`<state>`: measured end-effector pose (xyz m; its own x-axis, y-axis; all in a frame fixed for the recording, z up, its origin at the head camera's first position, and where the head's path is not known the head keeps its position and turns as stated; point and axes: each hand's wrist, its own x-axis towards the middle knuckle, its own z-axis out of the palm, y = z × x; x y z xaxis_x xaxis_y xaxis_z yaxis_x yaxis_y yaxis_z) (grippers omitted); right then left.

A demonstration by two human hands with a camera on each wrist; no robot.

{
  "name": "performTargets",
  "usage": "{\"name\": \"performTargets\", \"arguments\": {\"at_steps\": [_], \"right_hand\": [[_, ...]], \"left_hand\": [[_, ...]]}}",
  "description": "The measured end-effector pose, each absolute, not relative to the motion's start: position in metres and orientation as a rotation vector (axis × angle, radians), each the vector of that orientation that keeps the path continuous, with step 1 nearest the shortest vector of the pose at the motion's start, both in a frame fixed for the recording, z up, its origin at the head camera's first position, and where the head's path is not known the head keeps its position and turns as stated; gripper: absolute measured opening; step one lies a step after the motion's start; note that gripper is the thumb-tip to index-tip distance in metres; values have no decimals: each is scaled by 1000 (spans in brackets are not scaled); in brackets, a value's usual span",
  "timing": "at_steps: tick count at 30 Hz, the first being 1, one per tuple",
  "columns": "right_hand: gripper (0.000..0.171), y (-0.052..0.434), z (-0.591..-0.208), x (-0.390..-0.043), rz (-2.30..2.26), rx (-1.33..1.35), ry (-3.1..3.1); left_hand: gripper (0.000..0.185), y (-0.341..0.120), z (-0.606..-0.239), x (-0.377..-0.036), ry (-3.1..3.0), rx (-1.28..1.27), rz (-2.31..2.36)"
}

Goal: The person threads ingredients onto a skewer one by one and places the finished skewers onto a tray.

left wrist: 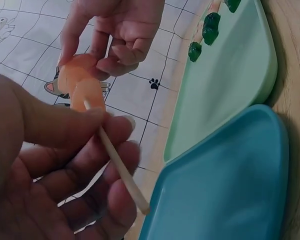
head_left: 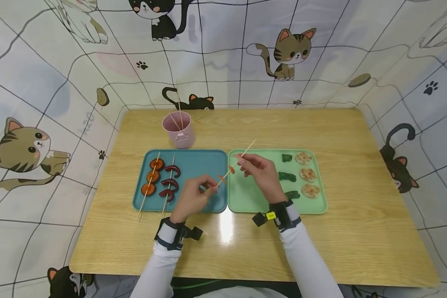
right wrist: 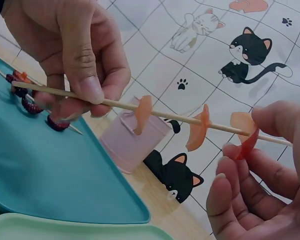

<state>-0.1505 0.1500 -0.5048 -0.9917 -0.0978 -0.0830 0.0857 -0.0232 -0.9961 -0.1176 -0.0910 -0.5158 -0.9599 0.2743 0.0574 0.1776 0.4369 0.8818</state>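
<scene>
My left hand (head_left: 195, 196) pinches the lower part of a thin wooden skewer (right wrist: 175, 117) between thumb and fingers, above the seam between the two trays. Two thin, curved orange slices (right wrist: 197, 130) sit spaced along the skewer. Close to its far end, my right hand (head_left: 260, 174) pinches a third orange slice (right wrist: 243, 131), reddish at its lower edge, with thumb and fingertips. The skewer's tip shows beyond this slice. On the blue tray (head_left: 205, 159) lie a skewer of round orange-brown slices (head_left: 152, 177) and a skewer of curved dark red pieces (head_left: 169, 182).
The green tray (head_left: 246, 203) beside the blue one bears green pieces (head_left: 287, 176) and pale round slices (head_left: 308, 174). Behind the blue tray stands a pink bucket (head_left: 183, 136) with thin sticks in it. A cat-patterned sheet (head_left: 223, 66) surrounds the wooden table (head_left: 357, 231).
</scene>
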Motion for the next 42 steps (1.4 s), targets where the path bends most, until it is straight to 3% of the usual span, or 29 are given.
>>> {"name": "performTargets", "arguments": {"at_steps": [22,30,42], "right_hand": [[41,182,-519,-139,-1964,33,2254],[41,193,-530,-138,-1680,0,2519],[37,195,-546,-118,-1613,-23,2463]], "left_hand": [[6,-135,-527,-113,2792,-20,1314],[8,-137,-533,-104,2795,-148,1227],[17,-140,-536,-96,2818,-139,1173]]}}
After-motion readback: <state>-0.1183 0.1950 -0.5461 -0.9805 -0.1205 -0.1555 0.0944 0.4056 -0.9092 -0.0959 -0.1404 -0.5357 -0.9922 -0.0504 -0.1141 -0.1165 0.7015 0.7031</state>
